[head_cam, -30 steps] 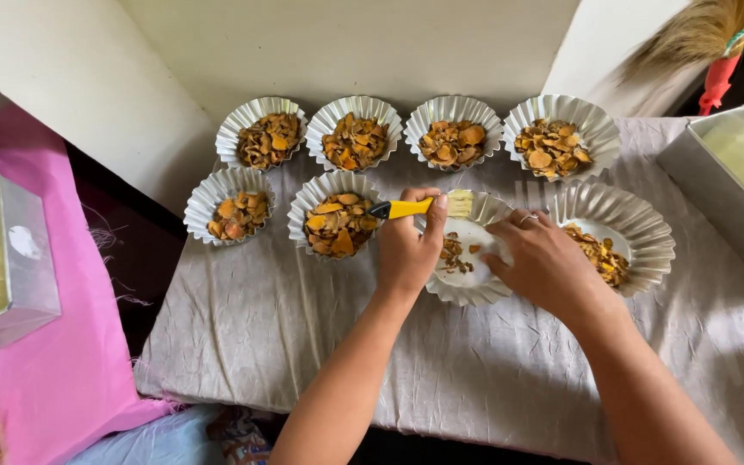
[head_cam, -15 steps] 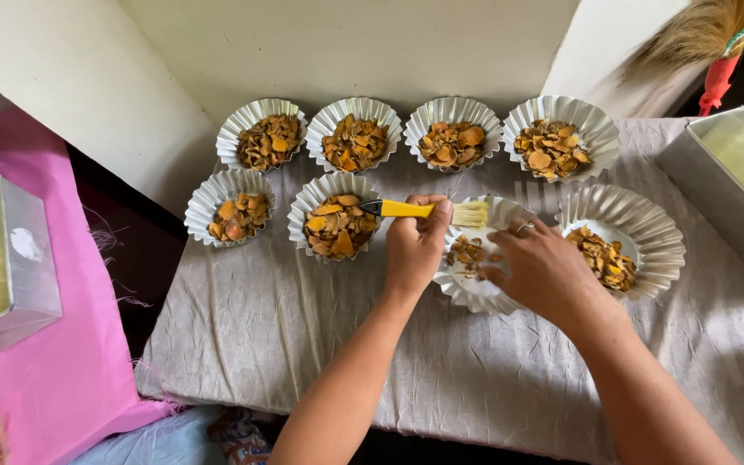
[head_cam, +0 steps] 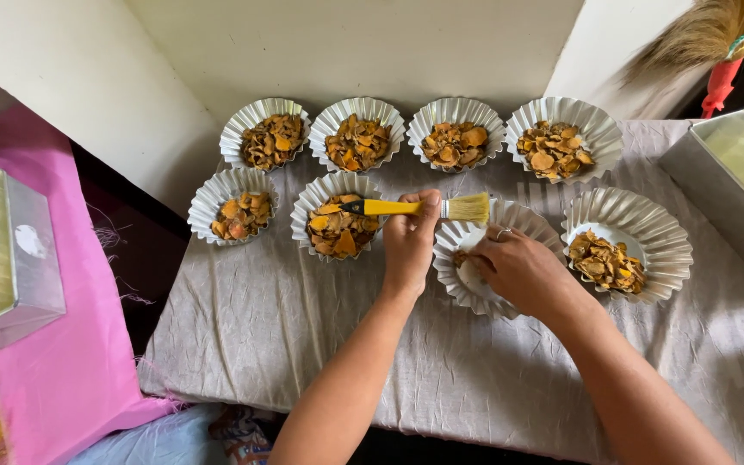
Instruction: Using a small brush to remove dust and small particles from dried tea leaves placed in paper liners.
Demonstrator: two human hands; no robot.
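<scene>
My left hand (head_cam: 410, 244) grips a yellow-handled brush (head_cam: 424, 207) held level, its pale bristles pointing right over a fluted foil cup (head_cam: 510, 218). My right hand (head_cam: 520, 271) reaches into that cup, fingers bent down on the few brown pieces in it, a ring on one finger. What the fingertips pinch is hidden. Beside my left hand sits another foil cup (head_cam: 337, 226) filled with orange and brown dried slices.
Several more filled foil cups stand in two rows on a grey cloth (head_cam: 303, 344), one at the right (head_cam: 628, 244). A metal tray (head_cam: 734, 181) lies at the far right, a metal box (head_cam: 10, 258) on pink cloth at left, a white wall behind.
The brush has swung from tilted down over the cup to level. My right hand has moved deeper into the cup and now covers most of its contents.
</scene>
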